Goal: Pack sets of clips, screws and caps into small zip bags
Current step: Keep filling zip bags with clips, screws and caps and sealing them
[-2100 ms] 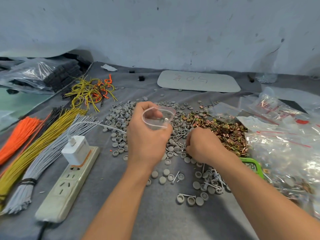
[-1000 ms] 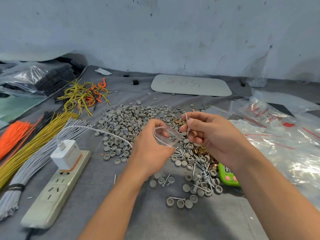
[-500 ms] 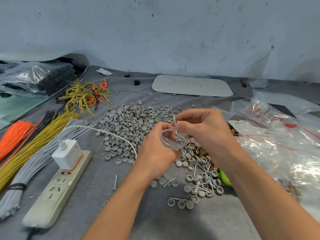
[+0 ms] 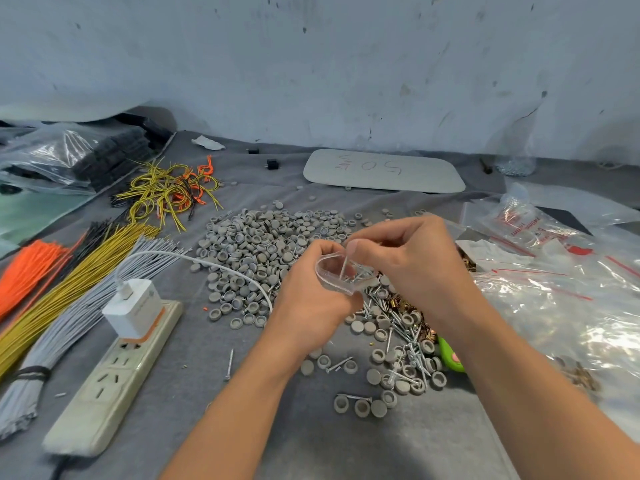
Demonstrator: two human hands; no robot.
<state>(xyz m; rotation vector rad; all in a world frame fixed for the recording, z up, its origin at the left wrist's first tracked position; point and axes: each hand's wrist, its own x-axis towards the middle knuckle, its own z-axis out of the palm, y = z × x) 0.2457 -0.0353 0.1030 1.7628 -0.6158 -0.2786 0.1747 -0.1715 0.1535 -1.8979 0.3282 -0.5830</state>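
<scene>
A person's left hand (image 4: pixel 311 296) grips a small clear bag (image 4: pixel 334 277) at the right-hand edge of the heap of grey caps (image 4: pixel 263 244), with its fingers curled round the bag and its mouth held open. The right hand (image 4: pixel 408 265), just right of the heap, pinches a screw (image 4: pixel 344 266) between thumb and fingertips, with the screw's lower end inside the bag's mouth. More metal pieces lie in the bottom of the bag. Loose screws (image 4: pixel 412 351) mixed with stray caps lie scattered on the grey worktop (image 4: pixel 346 445) in front of the heap and to its right, under the right wrist. Brass clips (image 4: pixel 401 304) show among them. A white power strip (image 4: pixel 114 372) with a charger (image 4: pixel 133 308) plugged in lies left of the heap, and the charger's cable runs across the heap's near edge. Bundles of orange, yellow and grey wires (image 4: pixel 69 289) lie farther left. A pale board (image 4: pixel 384 169) with handwriting lies behind the heap, by the wall. Clear plastic bags with red print (image 4: pixel 554 289) are piled well to the heap's right.
</scene>
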